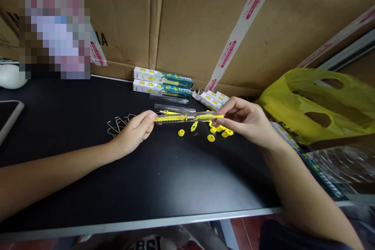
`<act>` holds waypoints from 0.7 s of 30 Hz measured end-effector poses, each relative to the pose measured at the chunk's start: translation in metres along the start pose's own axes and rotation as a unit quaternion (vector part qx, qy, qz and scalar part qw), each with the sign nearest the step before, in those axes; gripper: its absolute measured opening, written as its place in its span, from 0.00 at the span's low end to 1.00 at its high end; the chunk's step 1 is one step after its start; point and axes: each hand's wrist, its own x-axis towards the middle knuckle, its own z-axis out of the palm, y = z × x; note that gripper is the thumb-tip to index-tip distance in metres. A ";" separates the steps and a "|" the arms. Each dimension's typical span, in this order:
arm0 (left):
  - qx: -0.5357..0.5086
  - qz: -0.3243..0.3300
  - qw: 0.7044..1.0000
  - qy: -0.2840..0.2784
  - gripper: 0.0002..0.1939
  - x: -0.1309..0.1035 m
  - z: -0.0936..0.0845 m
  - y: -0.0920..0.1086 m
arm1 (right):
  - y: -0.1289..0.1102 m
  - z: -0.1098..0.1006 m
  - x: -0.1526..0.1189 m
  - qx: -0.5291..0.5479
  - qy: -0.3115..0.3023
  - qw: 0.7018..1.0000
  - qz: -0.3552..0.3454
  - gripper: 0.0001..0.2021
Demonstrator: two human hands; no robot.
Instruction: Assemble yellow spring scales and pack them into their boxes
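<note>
Left forearm enters from lower left and slants up to the right, wrist nearly straight. The left hand (140,129) is closed on the left end of a clear spring-scale tube (175,118), thumb on top and fingers curled beneath. Right forearm rises from lower right, wrist bent so the fingers point left. The right hand (249,119) has thumb and index finger on either side of a yellow rod (219,116) at the tube's right end; whether they pinch it, I cannot tell. Tube lies almost level between the hands, above the black tabletop (164,195); a yellow graduated scale shows through its wall, divisions too small to read.

Writing: two stacked boxes (161,89) at the back carry Chinese characters, 力 and 计 legible on the green part, beside a picture of a hooked instrument. Cardboard carton (190,15) behind bears black letters ending in "IA"; red print on its tape (228,52) not legible. Yellow plastic bag (278,97) at right has dark characters, partly folded.

Near the tube: yellow ring-shaped caps (211,138), small springs (195,134). Bent wire hooks (113,127) lie just beyond the left wrist.
</note>
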 end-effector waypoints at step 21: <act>-0.033 -0.060 0.997 0.019 0.17 0.002 0.001 0.007 | 0.002 0.003 0.001 -0.030 0.018 0.999 0.002 0.11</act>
